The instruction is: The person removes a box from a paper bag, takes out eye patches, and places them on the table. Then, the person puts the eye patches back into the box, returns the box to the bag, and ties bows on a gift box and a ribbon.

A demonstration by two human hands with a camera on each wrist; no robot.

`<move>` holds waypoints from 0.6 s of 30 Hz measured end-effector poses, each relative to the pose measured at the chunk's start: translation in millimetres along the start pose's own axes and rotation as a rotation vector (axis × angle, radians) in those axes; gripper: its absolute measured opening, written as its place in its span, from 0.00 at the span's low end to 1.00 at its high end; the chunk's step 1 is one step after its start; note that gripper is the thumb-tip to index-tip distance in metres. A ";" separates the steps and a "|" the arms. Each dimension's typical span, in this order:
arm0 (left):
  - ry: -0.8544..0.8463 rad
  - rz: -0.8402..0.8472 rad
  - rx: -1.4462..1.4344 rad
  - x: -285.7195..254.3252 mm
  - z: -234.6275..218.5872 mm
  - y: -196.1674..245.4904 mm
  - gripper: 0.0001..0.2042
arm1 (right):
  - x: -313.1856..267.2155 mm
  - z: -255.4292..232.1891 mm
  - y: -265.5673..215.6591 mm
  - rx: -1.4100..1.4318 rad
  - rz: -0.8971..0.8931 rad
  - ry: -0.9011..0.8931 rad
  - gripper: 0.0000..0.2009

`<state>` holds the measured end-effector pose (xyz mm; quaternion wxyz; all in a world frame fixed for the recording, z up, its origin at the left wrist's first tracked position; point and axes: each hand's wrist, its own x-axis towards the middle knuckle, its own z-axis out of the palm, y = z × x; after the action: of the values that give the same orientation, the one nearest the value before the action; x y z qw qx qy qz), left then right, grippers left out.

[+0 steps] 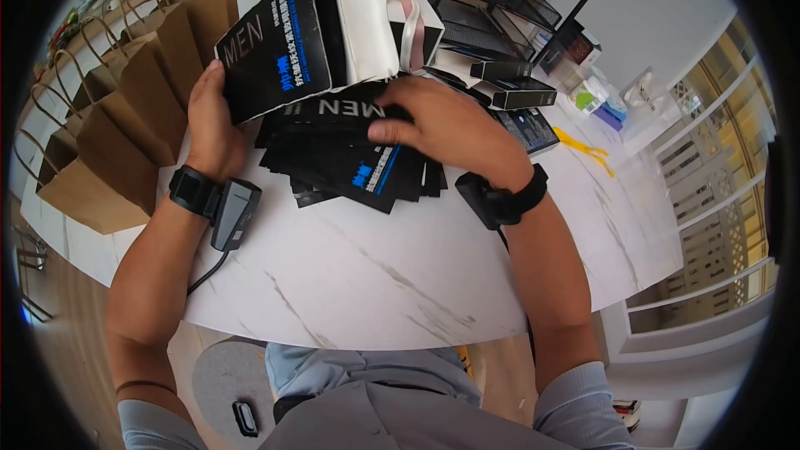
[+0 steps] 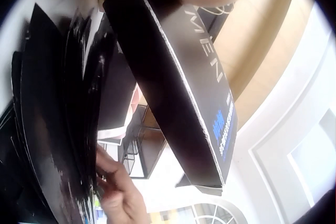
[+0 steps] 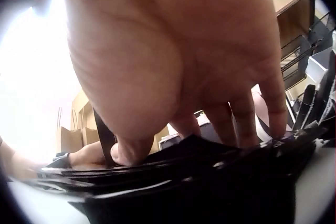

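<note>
A black box (image 1: 279, 46) with "MEN" and blue lettering tilts above the table, its white flap (image 1: 367, 29) folded out on the right. My left hand (image 1: 215, 112) grips the box by its lower left side. Below it lies a fanned pile of flat black packets (image 1: 350, 171), also printed "MEN". My right hand (image 1: 454, 129) is over the pile's upper right, thumb and fingers bent around the edge of the top packets (image 3: 197, 148). In the left wrist view, the packets' edges (image 2: 58, 103) stand beside the box's dark side (image 2: 163, 87).
Brown paper bags (image 1: 108, 133) with handles line the left side. Behind are a box with pink ribbon (image 1: 410, 29) and a black mesh rack (image 1: 492, 0). More black boxes (image 1: 517, 92), a yellow strip (image 1: 583, 148) and small plastic items (image 1: 604, 104) are at right.
</note>
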<state>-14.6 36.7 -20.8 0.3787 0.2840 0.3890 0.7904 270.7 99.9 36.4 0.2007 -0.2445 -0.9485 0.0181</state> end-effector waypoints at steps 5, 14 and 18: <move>-0.001 0.018 0.011 3.1 -3.7 -2.5 0.15 | 1.5 -13.9 2.3 0.176 0.246 -0.151 0.26; -0.021 0.006 0.031 6.2 -6.4 -4.8 0.17 | -5.0 -8.7 11.0 0.213 0.200 0.009 0.34; 0.005 0.003 0.070 7.6 -8.1 -4.6 0.17 | 1.4 -19.7 24.7 0.187 0.162 0.385 0.19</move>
<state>-23.1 41.6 -27.8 0.3663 0.2958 0.4169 0.7775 288.5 121.0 51.7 0.3976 -0.2992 -0.8642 0.0750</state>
